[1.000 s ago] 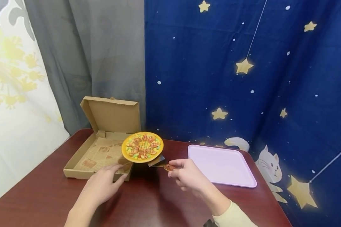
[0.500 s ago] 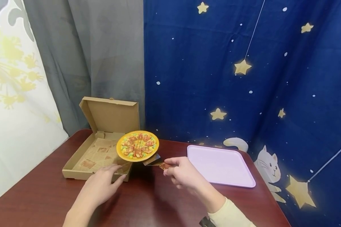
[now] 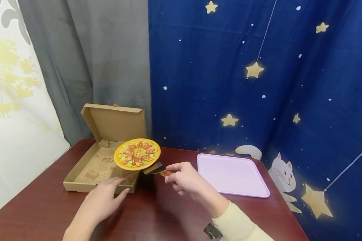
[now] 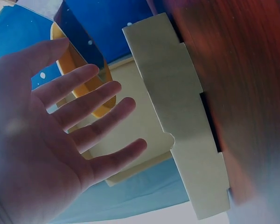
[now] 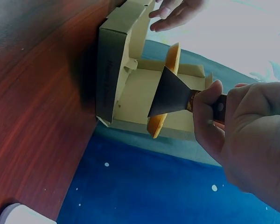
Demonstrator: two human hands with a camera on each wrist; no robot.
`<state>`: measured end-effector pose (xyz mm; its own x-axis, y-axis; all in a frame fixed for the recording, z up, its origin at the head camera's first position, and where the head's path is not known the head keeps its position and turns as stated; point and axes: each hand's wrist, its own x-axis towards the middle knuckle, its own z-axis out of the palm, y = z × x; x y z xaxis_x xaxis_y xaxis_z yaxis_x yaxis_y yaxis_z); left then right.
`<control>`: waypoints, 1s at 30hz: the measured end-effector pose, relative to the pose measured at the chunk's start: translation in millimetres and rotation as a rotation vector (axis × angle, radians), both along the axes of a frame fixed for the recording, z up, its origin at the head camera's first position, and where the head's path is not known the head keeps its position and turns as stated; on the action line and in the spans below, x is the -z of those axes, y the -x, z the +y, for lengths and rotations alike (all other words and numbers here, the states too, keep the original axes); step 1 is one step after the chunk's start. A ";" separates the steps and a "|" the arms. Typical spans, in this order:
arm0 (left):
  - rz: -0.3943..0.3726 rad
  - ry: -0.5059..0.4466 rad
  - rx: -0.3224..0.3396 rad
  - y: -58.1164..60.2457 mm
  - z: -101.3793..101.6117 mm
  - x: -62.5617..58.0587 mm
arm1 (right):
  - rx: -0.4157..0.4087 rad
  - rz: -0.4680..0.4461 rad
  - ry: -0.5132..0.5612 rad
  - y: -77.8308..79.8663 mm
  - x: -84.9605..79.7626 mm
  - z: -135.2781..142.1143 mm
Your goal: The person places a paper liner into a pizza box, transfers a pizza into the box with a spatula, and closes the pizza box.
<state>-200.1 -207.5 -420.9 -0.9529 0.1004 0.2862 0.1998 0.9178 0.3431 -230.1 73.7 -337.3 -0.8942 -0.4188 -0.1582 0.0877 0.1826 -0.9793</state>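
My right hand [image 3: 185, 180] grips the brown handle of a pizza spatula [image 5: 170, 93] with a flat, flared metal blade. On that blade rests a round pizza [image 3: 137, 154] with an orange-yellow rim and colourful toppings, held up over the right side of an open cardboard pizza box [image 3: 79, 186]. The box's lid stands raised at the back, and printed paper [image 3: 93, 173] lines its base. At the front wall of the box hovers my left hand [image 3: 104, 197], fingers spread and holding nothing; the left wrist view shows its bare palm [image 4: 32, 140].
A pale purple tray [image 3: 232, 175] lies on the right of the dark red wooden table [image 3: 144, 217]. Behind the table hang a grey curtain [image 3: 120, 67] and a blue one with stars [image 3: 193, 100].
My right hand has carried the spatula and pizza leftward, further over the box. My left hand stays by the box's front wall. The head view has shifted slightly.
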 end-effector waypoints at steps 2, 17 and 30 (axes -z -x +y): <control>-0.005 0.004 -0.003 -1.4 -0.9 0.2 | 0.000 -0.011 0.007 1.9 -0.4 -4.1; -0.007 0.000 -0.014 -9.1 0.0 -2.3 | 0.000 -0.033 0.013 18.4 -2.4 -33.7; 0.023 0.013 -0.005 -7.2 -4.9 -5.4 | 0.007 -0.044 -0.004 23.9 1.6 -46.0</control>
<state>-192.9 -212.4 -415.5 -0.9466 0.0993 0.3069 0.2028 0.9231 0.3267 -254.0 27.7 -338.9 -0.8892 -0.4117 -0.1994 0.1325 0.1854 -0.9737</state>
